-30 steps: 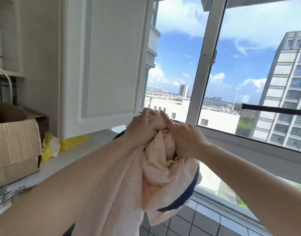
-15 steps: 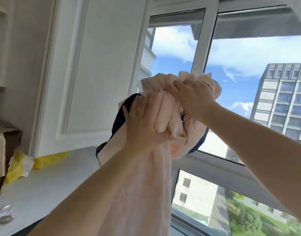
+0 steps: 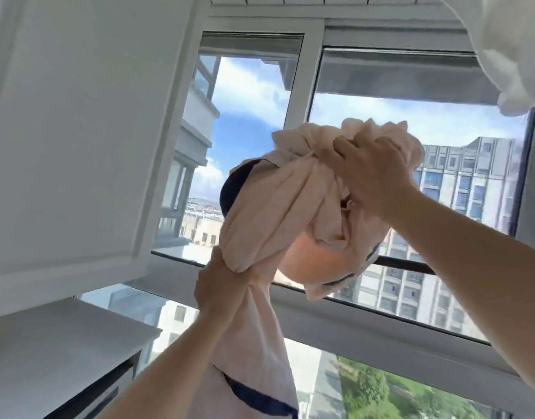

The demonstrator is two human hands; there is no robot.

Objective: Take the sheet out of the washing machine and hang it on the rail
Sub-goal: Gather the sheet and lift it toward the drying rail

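Note:
The sheet is pale pink with a dark blue border, bunched into a thick bundle and held up in front of the window. My right hand grips the top of the bundle, fingers closed into the folds. My left hand is lower, closed around the twisted part of the sheet, and the rest of the sheet hangs down from it past the bottom edge of the view. No hanging rail or washing machine can be made out with certainty.
A white wall cabinet door fills the left. A white countertop lies at the lower left. The window frame stands ahead, with a dark bar outside. White cloth hangs at the top right.
Both hands have lifted the bundled sheet upward and my view has tilted up. My left hand has slid down the sheet, away from my right hand, which went higher.

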